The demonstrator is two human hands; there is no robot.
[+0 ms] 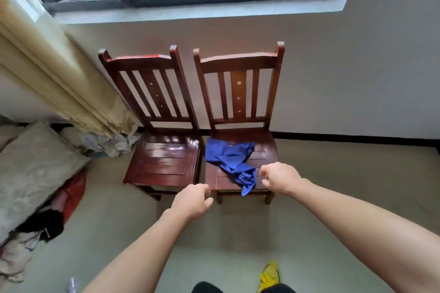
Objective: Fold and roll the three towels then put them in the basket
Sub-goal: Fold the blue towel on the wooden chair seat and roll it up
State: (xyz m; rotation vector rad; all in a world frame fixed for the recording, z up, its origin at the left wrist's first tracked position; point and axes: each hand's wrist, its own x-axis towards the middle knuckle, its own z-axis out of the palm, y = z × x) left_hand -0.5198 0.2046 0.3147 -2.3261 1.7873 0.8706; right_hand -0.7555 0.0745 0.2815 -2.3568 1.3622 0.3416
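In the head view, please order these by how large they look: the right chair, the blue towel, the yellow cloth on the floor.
Largest: right chair.
Then blue towel, crumpled on its seat.
Smallest: yellow cloth, but it is partly hidden at the bottom edge and nearer the camera, so unsure.

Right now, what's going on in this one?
A person holds both bare arms out toward a crumpled blue towel lying on the seat of the right-hand wooden chair. The left hand and right hand have curled fingers and hold nothing; neither touches the towel. Nothing is folded yet. A yellow cloth lies on the floor near the person, and no basket is in view.
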